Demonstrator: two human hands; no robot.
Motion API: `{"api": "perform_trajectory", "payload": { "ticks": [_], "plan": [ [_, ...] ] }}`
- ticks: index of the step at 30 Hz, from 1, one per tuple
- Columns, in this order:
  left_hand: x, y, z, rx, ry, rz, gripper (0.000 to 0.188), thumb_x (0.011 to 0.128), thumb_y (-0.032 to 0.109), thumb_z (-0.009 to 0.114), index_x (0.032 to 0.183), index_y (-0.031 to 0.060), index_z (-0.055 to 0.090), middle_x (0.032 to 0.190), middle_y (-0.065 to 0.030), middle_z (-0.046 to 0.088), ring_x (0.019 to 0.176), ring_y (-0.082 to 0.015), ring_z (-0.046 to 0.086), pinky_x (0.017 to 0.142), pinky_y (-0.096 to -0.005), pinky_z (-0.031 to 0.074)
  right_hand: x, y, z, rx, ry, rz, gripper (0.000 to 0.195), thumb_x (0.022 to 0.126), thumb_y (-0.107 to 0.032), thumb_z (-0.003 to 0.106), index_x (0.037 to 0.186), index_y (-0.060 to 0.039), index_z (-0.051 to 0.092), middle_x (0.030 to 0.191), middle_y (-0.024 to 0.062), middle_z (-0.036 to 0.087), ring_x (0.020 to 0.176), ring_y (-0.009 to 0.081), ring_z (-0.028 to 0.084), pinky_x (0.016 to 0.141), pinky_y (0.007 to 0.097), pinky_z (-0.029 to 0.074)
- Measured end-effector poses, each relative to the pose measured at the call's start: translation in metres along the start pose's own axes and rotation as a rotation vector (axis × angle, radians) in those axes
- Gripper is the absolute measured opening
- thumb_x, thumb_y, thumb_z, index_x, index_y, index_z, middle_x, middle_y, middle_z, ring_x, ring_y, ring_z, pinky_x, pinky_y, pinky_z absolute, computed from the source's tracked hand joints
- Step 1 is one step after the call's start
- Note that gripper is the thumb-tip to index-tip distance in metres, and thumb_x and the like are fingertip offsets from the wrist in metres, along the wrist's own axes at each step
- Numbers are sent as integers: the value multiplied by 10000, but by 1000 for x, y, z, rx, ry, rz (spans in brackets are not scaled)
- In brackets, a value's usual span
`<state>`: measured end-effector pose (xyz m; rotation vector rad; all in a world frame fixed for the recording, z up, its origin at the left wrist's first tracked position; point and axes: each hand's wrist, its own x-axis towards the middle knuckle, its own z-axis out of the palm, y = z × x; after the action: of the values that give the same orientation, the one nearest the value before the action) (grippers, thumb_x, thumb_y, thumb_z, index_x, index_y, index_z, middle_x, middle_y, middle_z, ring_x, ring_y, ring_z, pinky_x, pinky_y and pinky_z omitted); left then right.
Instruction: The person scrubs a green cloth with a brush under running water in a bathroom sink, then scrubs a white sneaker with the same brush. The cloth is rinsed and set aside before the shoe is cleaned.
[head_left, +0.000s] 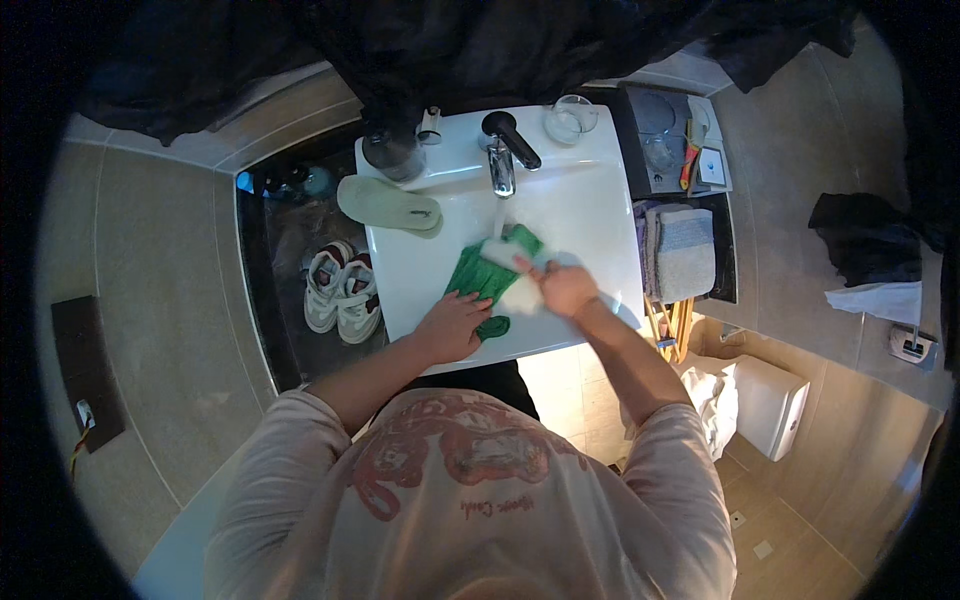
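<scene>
A green cloth (480, 274), sock-like in shape, lies in the white washbasin (600, 217). My left hand (450, 326) presses its lower part against the basin, fingers spread over the fabric. Motion blurs my right hand (566, 289), which grips a pale brush-like object (501, 253) held against the upper part of the cloth. White suds (521, 297) show beside the cloth, below the right hand. Water appears to run from the chrome tap (502, 176) just above. A pale green shoe insole (388, 204) rests across the basin's left rim.
White sneakers (341, 292) stand on the dark counter at left. A dark bottle (394, 154) and a glass bowl (571, 120) sit on the basin's back ledge. At right are folded towels (684, 251) and a box (656, 142) with a red-and-yellow-handled brush (688, 161).
</scene>
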<state>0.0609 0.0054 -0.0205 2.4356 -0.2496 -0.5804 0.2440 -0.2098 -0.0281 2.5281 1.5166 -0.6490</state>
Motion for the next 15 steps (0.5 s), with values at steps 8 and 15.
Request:
{"api": "perform_trajectory", "payload": {
  "ticks": [8,15],
  "plan": [
    [-7,-4,4,-81,149,16,457,789,150,648,1239,77,660,1334,-117,616,1299,-339,521,1157,-548,336,-4,-36,-34,167,-105,76,666,981,-145,423,1607,-302,259,987,200,693,820,372,713,721,507,582],
    [-3,-3,-1,-118,296,51,355,711,91,671,1066,93,681,978,-114,613,937,-346,576,860,-482,474,-4,-6,-11,152,-38,224,676,947,-139,463,1591,-292,324,923,181,708,793,369,714,685,489,582]
  ]
}}
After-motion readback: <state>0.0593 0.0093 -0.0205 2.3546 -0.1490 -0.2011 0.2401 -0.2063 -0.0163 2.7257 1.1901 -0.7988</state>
